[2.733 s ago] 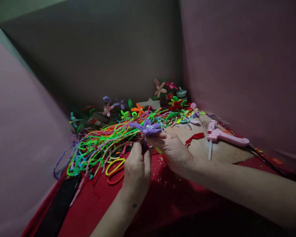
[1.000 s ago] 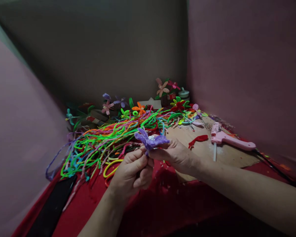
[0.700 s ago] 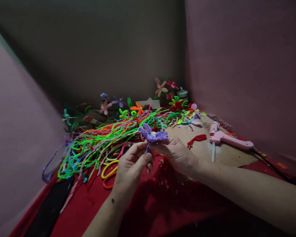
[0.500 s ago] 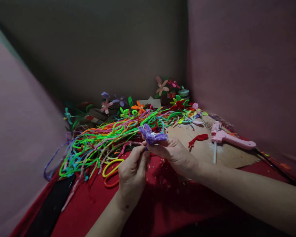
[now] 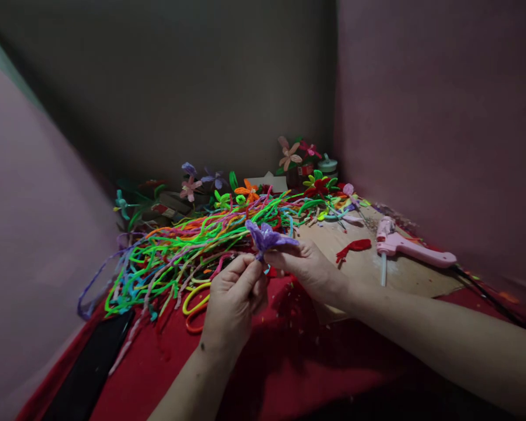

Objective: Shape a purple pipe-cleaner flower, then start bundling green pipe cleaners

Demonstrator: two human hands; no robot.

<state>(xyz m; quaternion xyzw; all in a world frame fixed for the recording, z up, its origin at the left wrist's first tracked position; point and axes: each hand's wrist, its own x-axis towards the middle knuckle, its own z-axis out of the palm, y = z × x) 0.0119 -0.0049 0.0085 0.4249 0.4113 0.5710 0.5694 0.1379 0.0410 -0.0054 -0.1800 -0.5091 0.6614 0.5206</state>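
Observation:
A purple pipe-cleaner flower (image 5: pixel 266 235) with a pale centre is held up between both hands. My left hand (image 5: pixel 234 295) pinches it from below, around the base under the petals. On the other side, my right hand (image 5: pixel 309 266) grips the base and the right petal between thumb and fingers. The exact spot where the fingertips meet is partly hidden. Behind the flower spreads a large heap of colourful pipe cleaners (image 5: pixel 179 242). Beside my left hand lie scissors with yellow and red handles (image 5: pixel 194 299), their blades out of sight.
A pink glue gun (image 5: pixel 414 250) lies on a cardboard sheet (image 5: pixel 403 280) at right, its cable running off. Near it is a red pipe-cleaner piece (image 5: pixel 354 248). A black phone-like slab (image 5: pixel 90 365) rests at left on red cloth (image 5: pixel 166 374). Finished flowers (image 5: pixel 289 153) stand at the back.
The purple flower has tilted, so its pale centre shows less. My left hand has shifted slightly left and turned, its fingers now under the flower's base.

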